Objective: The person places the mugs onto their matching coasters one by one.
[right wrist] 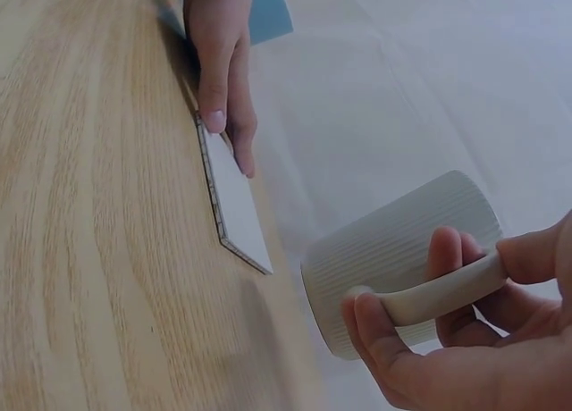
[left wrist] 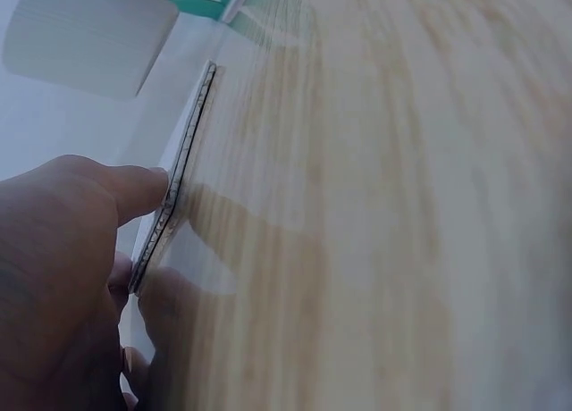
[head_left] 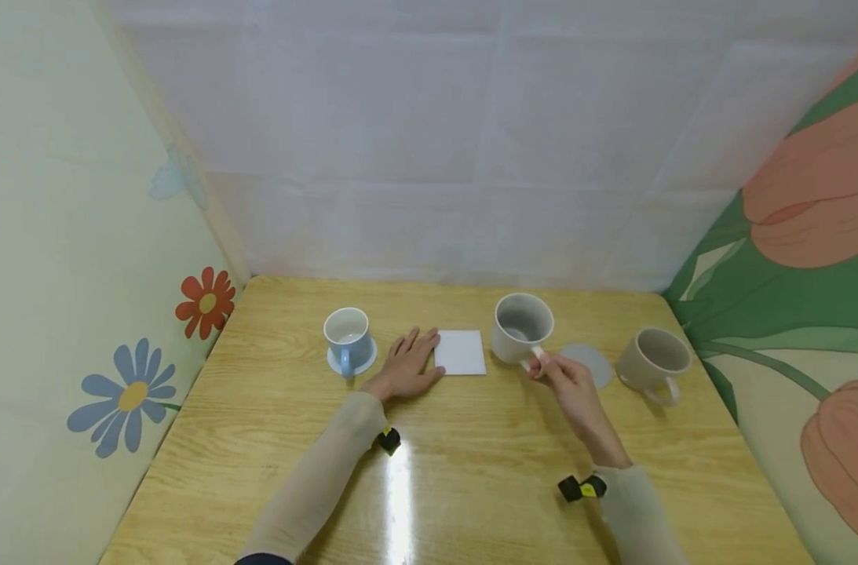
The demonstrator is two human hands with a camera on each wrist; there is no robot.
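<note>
My right hand [head_left: 566,384] grips the handle of a ribbed pale grey mug [right wrist: 402,250], its fingers curled round the handle. In the right wrist view the mug is raised above the tabletop. A square white coaster [head_left: 461,352] lies on the table just left of this mug. My left hand [head_left: 403,370] rests spread out on the table, fingers fairly straight. Its thumb [left wrist: 138,192] touches the coaster's near edge at the left corner, and a fingertip [head_left: 433,336] reaches the far left corner.
A blue mug [head_left: 348,340] with a white inside stands on a round pale coaster [head_left: 333,363] to the left. On the right, a round grey coaster [head_left: 589,362] lies beside a beige mug [head_left: 653,362]. A white cloth [head_left: 436,157] hangs behind the wooden table [head_left: 485,486].
</note>
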